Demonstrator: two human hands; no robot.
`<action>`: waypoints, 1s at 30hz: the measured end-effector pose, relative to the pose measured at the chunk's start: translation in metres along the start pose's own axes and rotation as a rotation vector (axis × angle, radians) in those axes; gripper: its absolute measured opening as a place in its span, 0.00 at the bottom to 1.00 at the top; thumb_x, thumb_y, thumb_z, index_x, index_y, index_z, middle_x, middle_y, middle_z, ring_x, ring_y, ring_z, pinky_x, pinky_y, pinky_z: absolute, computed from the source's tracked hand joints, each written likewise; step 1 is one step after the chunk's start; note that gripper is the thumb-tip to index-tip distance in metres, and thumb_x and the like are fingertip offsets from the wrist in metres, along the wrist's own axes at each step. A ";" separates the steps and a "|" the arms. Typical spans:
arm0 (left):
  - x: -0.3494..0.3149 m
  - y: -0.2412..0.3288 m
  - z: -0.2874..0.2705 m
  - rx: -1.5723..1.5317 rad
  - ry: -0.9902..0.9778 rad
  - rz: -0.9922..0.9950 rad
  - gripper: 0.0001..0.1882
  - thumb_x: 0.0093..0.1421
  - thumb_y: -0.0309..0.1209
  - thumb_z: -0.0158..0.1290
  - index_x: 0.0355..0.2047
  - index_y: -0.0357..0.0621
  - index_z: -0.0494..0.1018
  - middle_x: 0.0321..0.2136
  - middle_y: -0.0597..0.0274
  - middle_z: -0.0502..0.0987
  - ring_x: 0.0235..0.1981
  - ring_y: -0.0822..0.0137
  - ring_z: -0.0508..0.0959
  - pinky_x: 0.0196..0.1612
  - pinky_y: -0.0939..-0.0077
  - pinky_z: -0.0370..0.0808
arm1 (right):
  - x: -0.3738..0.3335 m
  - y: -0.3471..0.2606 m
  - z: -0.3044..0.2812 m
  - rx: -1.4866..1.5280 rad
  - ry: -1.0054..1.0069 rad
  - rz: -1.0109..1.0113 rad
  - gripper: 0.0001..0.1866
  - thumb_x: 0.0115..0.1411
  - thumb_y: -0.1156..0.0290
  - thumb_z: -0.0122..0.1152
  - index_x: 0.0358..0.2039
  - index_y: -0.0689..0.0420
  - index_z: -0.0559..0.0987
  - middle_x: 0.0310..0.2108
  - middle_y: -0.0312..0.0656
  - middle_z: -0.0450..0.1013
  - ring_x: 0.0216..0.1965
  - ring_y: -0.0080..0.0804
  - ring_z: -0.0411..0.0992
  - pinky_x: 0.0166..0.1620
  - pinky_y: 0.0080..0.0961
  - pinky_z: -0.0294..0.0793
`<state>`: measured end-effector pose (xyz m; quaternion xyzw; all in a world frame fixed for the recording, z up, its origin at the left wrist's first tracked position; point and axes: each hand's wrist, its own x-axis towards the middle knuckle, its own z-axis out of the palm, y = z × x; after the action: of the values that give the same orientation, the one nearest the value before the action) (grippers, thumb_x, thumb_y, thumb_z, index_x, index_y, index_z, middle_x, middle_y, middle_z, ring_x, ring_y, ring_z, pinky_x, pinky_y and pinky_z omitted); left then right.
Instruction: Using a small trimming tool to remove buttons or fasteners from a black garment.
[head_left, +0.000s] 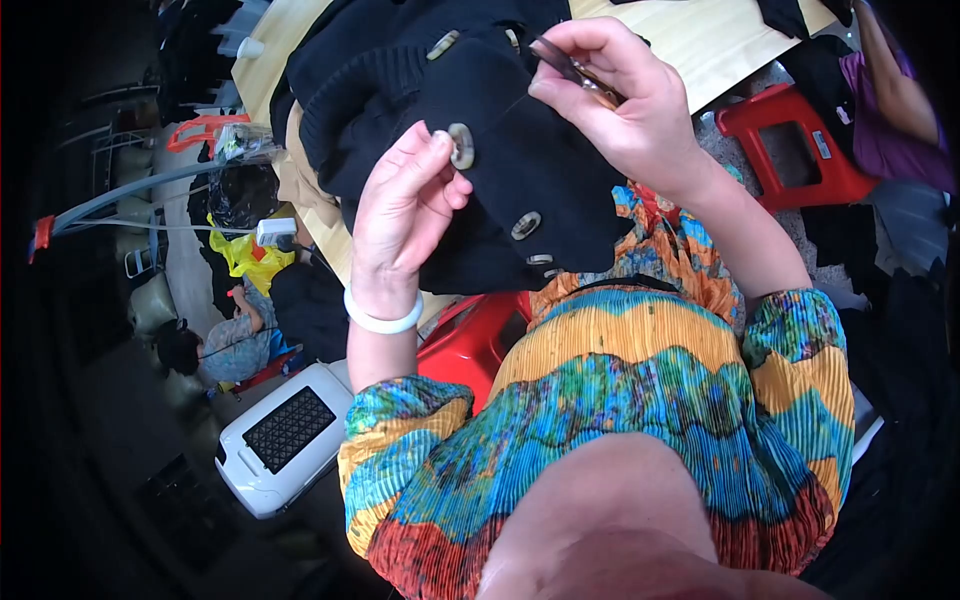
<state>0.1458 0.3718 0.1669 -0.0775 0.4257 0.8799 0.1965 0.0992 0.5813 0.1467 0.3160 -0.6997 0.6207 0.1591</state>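
A black knit garment (390, 100) with ribbing and large marbled grey-brown buttons lies bunched over the table edge and my lap. My left hand (408, 205), a pale bangle at its wrist, is closed in a pinch on one button (461, 147), tilting it up off the cloth. Above and to the right, my right hand (640, 110) is wrapped round small dark-bladed thread snips (565, 62), blades pointing up-left. What seems a fine thread crosses the cloth between my hands. Another button (525, 225) sits lower on the garment.
The light wooden table (705, 45) extends beyond the garment. At right stands a red plastic stool (800, 145), with a person in purple (900, 110) beside it. A white boxy case (285, 435) is low at left. Another person (235, 335) sits near a yellow bag (245, 255).
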 end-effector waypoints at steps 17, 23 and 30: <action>0.002 -0.035 0.007 -0.245 -0.105 0.341 0.11 0.59 0.24 0.44 0.43 0.41 0.67 0.32 0.59 0.75 0.29 0.65 0.77 0.32 0.76 0.76 | -0.031 -0.037 0.000 0.254 -0.071 0.255 0.12 0.56 0.71 0.56 0.37 0.62 0.68 0.21 0.35 0.69 0.22 0.14 0.65 0.26 0.12 0.66; 0.002 -0.037 0.010 -0.164 -0.084 0.414 0.14 0.59 0.25 0.46 0.46 0.41 0.65 0.31 0.59 0.74 0.28 0.67 0.76 0.32 0.77 0.75 | -0.034 -0.032 0.010 0.270 -0.114 0.303 0.09 0.55 0.72 0.56 0.33 0.62 0.69 0.17 0.35 0.68 0.18 0.16 0.65 0.21 0.14 0.62; 0.002 -0.040 0.012 -0.117 -0.088 0.449 0.15 0.58 0.26 0.47 0.46 0.40 0.65 0.32 0.59 0.74 0.27 0.67 0.75 0.31 0.77 0.74 | -0.034 -0.030 0.013 0.185 -0.132 0.288 0.08 0.54 0.72 0.56 0.32 0.61 0.69 0.14 0.33 0.65 0.14 0.17 0.63 0.19 0.15 0.61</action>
<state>0.1608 0.4049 0.1449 0.0464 0.3716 0.9272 0.0095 0.1458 0.5757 0.1467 0.2658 -0.6867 0.6766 -0.0073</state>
